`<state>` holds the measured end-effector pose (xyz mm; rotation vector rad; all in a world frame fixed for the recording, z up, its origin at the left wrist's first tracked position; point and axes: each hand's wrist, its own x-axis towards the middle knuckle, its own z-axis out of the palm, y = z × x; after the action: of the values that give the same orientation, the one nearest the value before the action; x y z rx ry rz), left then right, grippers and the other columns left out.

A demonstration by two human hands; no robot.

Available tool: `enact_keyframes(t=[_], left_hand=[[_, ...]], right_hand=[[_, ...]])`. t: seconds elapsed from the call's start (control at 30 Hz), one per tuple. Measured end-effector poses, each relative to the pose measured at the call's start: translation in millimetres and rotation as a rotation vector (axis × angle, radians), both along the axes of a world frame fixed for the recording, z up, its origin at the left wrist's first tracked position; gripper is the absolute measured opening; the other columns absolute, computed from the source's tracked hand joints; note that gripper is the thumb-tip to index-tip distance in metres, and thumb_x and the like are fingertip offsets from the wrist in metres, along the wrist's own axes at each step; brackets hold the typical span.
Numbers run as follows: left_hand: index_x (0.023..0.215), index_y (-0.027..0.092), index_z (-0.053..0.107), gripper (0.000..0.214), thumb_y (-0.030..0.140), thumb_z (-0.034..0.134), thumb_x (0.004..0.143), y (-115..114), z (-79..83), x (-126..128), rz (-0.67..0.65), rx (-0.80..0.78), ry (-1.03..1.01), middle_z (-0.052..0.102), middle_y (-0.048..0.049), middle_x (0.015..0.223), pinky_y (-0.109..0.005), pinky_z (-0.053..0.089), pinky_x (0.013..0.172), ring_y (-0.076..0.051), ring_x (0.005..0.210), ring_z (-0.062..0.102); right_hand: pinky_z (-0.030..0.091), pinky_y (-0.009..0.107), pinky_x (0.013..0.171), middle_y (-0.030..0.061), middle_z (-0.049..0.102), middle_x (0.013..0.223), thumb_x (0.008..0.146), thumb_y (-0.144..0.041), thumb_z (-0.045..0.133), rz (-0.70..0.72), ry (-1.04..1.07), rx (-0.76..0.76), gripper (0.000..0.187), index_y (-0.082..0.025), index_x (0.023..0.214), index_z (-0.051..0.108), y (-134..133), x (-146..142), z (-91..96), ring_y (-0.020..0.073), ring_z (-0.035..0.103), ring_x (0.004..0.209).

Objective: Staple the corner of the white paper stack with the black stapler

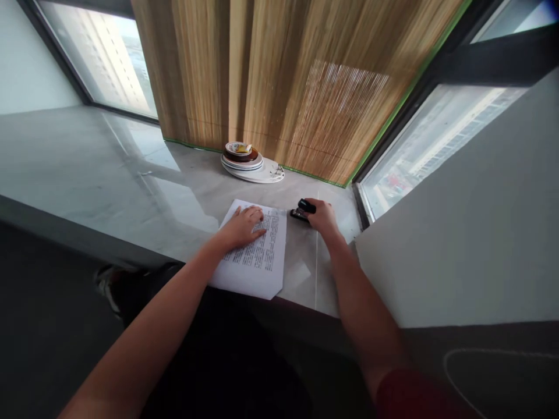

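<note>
1. Black stapler [303, 209] sits under the fingers of the right hand [322, 216], which are curled over its back part and grip it; its front end sticks out to the left, free of the fingers.
2. It rests on the grey stone ledge [109, 174], near the right end, just beside the top right corner of the white printed paper sheets [257, 262].
3. The left hand [242, 228] lies flat on the upper part of these sheets, with fingers stretched out and slightly spread, gripping nothing.
4. The sheets lie slanted, and their lower side reaches the front edge of the ledge.
5. Further back, by the rear edge, a stack of white and brown round plates [251, 163] stands before a bamboo blind [283, 87].
</note>
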<state>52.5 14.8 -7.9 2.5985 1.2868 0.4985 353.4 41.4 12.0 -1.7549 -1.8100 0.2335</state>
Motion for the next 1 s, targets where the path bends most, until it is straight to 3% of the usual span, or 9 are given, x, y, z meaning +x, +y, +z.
enact_keyframes(t=[0.1, 0.33, 0.53, 0.73, 0.9, 1.0], left_hand=[[0.144, 0.032, 0.057, 0.051, 0.048, 0.06, 0.095, -3.2, -3.4, 10.5, -0.006, -0.046, 0.007, 0.042, -0.0116, 0.162, -0.069, 0.017, 0.122, -0.042, 0.153, 0.029], [0.144, 0.035, 0.06, 0.051, 0.051, 0.059, 0.096, -12.0, -0.7, 25.5, 0.036, -0.051, 0.04, 0.045, -0.0144, 0.159, -0.077, 0.014, 0.116, -0.05, 0.149, 0.029], [0.147, 0.041, 0.057, 0.053, 0.046, 0.061, 0.095, -14.9, 1.1, 28.4, 0.021, -0.094, -0.009, 0.044, -0.011, 0.159, -0.083, 0.005, 0.113, -0.055, 0.149, 0.024], [0.146, 0.037, 0.058, 0.051, 0.039, 0.06, 0.095, -18.1, 4.4, 33.5, -0.008, -0.082, 0.072, 0.035, -0.0094, 0.166, -0.082, 0.0, 0.115, -0.052, 0.154, 0.016], [0.156, 0.051, 0.038, 0.059, 0.042, 0.052, 0.099, -22.2, 10.1, 36.6, 0.006, -0.164, 0.125, 0.024, -0.003, 0.172, -0.086, 0.003, 0.11, -0.052, 0.155, 0.012], [0.157, 0.054, 0.035, 0.06, 0.042, 0.05, 0.1, -23.4, 12.4, 36.9, -0.011, -0.174, 0.156, 0.019, -0.0016, 0.174, -0.087, 0.003, 0.109, -0.054, 0.155, 0.01]], right_hand=[[0.052, 0.046, 0.094, 0.0062, 0.077, 0.098, 0.076, -0.025, 0.083, 0.133, 0.04, -0.026, 0.038, -0.027, 0.113, 0.077, -0.2, 0.1, 1.7, 0.0325, 0.068, 0.103], [0.055, 0.039, 0.09, 0.0036, 0.078, 0.096, 0.076, -0.022, 0.08, 0.389, 0.034, -0.094, 0.032, -0.023, 0.108, 0.079, -14.9, -9.7, 20.3, 0.0267, 0.072, 0.094], [0.054, 0.038, 0.087, 0.0035, 0.078, 0.094, 0.075, -0.018, 0.08, 0.382, 0.03, -0.099, 0.03, -0.023, 0.105, 0.08, -19.8, -14.4, 24.6, 0.0257, 0.071, 0.092], [0.054, 0.037, 0.086, 0.0031, 0.078, 0.093, 0.074, -0.017, 0.079, 0.346, 0.008, -0.109, 0.031, -0.022, 0.104, 0.08, -20.5, -7.7, 25.8, 0.0253, 0.07, 0.09], [0.054, 0.033, 0.084, 0.0002, 0.078, 0.092, 0.072, -0.021, 0.079, 0.395, 0.016, -0.179, 0.03, -0.022, 0.102, 0.08, -22.1, -9.3, 28.9, 0.0224, 0.07, 0.088], [0.053, 0.032, 0.084, 0.0, 0.078, 0.093, 0.071, -0.018, 0.077, 0.389, 0.006, -0.149, 0.031, -0.023, 0.102, 0.081, -22.6, -12.0, 30.2, 0.0221, 0.071, 0.09]])
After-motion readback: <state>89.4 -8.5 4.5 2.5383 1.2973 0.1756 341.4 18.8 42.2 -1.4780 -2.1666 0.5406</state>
